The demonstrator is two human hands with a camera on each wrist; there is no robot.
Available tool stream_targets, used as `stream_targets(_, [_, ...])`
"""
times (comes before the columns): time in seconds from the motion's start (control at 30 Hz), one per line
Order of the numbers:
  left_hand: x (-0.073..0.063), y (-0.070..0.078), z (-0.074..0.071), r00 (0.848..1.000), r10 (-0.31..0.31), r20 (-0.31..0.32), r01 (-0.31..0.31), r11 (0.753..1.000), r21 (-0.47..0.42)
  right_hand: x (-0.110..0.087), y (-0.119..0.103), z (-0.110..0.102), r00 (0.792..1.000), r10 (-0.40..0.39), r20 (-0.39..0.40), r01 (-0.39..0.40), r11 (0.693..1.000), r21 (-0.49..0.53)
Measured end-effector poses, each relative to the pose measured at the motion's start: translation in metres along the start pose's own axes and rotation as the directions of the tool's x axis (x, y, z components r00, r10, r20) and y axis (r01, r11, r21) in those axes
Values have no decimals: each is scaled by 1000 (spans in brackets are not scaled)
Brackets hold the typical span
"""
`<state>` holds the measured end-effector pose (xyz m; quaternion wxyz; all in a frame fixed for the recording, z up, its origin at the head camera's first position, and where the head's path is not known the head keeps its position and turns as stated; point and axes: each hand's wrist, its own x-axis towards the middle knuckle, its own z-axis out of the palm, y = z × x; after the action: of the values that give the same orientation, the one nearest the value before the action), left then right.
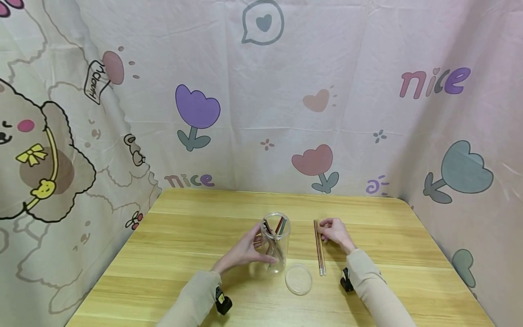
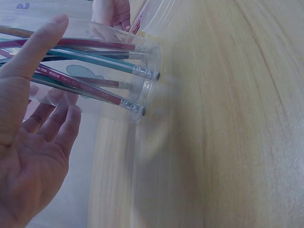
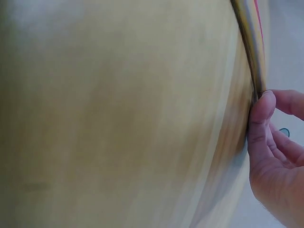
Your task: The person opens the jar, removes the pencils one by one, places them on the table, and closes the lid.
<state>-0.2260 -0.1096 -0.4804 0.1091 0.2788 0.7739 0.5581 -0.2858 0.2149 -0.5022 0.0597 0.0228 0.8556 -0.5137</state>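
The clear jar is upright in front of you, your left hand curled round its side, with pencils inside, eraser ends down. Beyond it, your right hand pinches the far end of loose pencils lying on the wooden table; the round lid lies between, nearer you.

Inside the clear, colourless jar, dark red and teal pencils show at the upper left of the left wrist view, with silvery ferrules. Lower centre in the head view, the loose pencils are reddish and yellowish-brown, the lid clear. The tabletop is yellow wood grain, the sleeves beige, the backdrop pale pinkish with purple, rose and grey-teal tulips.
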Motion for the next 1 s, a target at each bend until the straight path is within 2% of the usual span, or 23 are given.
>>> stream_targets(0.47, [0, 0, 0, 1000, 8, -3, -8, 1000, 3, 0, 1, 1, 1000, 8, -5, -8, 1000, 6])
stream_targets(1.0, [0, -2, 0, 1000, 17, -5, -17, 1000, 17, -1, 1, -2, 1000, 14, 21, -17, 992, 123])
